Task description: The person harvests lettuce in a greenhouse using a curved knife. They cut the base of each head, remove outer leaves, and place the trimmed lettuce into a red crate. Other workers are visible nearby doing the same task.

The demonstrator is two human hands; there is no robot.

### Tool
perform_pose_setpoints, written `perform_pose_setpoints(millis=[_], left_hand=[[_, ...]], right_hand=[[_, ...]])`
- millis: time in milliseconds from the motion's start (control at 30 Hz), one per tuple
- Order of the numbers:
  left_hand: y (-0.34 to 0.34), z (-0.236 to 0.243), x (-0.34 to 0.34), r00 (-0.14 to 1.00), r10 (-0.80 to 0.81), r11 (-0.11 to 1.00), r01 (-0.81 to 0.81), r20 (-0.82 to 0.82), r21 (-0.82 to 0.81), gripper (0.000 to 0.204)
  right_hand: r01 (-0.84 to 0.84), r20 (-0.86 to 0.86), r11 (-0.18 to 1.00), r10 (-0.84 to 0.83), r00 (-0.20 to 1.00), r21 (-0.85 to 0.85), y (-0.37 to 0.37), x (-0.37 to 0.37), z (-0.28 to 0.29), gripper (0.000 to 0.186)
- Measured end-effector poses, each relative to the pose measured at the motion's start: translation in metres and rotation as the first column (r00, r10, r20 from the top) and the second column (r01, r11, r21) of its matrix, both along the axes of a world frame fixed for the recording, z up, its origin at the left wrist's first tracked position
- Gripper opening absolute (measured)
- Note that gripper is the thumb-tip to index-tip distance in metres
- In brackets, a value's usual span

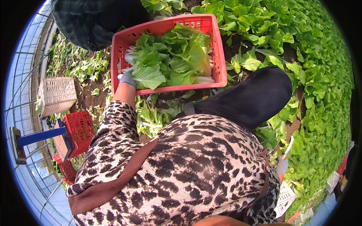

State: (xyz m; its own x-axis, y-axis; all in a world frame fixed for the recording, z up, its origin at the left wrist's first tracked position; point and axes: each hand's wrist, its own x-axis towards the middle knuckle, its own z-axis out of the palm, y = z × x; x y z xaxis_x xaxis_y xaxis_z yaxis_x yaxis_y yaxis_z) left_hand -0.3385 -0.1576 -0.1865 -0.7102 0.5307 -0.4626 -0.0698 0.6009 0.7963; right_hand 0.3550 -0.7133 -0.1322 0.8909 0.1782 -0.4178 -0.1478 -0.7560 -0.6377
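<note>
A red plastic crate (166, 90) stands in front of me, filled with heads of leafy greens (177, 56) whose white stem ends point toward the side walls. My left hand (128, 78), in a pale glove, reaches over the crate's near left corner. It is closed around the stem of one leafy green head (149, 78) lying on the others; its fingers are partly hidden. Low on the right, my gloved right hand (282, 165) grips a knife (289, 145), its pale blade pointing up beside the growing plants.
Another person in dark plaid clothing (90, 22) is close behind the crate's far left corner. My dark-clad leg (245, 98) lies right of the crate. A white crate (57, 96), red crates (79, 130) and a blue-posted scale (43, 136) stand left. Dense greens (320, 86) grow right.
</note>
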Motion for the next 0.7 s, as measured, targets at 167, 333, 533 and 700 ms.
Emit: perform_pose_setpoints(millis=[167, 333, 533, 700], left_hand=[[0.024, -0.013, -0.021, 0.884, -0.4, 0.861, 0.271, -0.244, -0.43, 0.094], [0.017, -0.007, -0.035, 0.669, -0.622, 0.727, 0.3, -0.407, -0.618, 0.107], [0.004, 0.077, -0.003, 0.232, -0.91, 0.411, 0.377, -0.345, -0.83, 0.094], [0.002, 0.107, 0.022, -0.045, -0.91, 0.397, 0.195, -0.412, -0.897, 0.088]], right_hand=[[-0.136, -0.013, 0.984, 0.136, 0.991, -0.113, 0.016, -0.012, 0.001, 0.025], [-0.3, -0.105, 0.937, 0.285, 0.953, -0.178, 0.022, -0.023, 0.004, 0.028], [-0.353, -0.164, 0.913, 0.324, 0.932, -0.204, 0.024, -0.022, -0.001, 0.028], [-0.379, -0.141, 0.892, 0.354, 0.925, -0.245, 0.028, -0.017, -0.01, 0.027]])
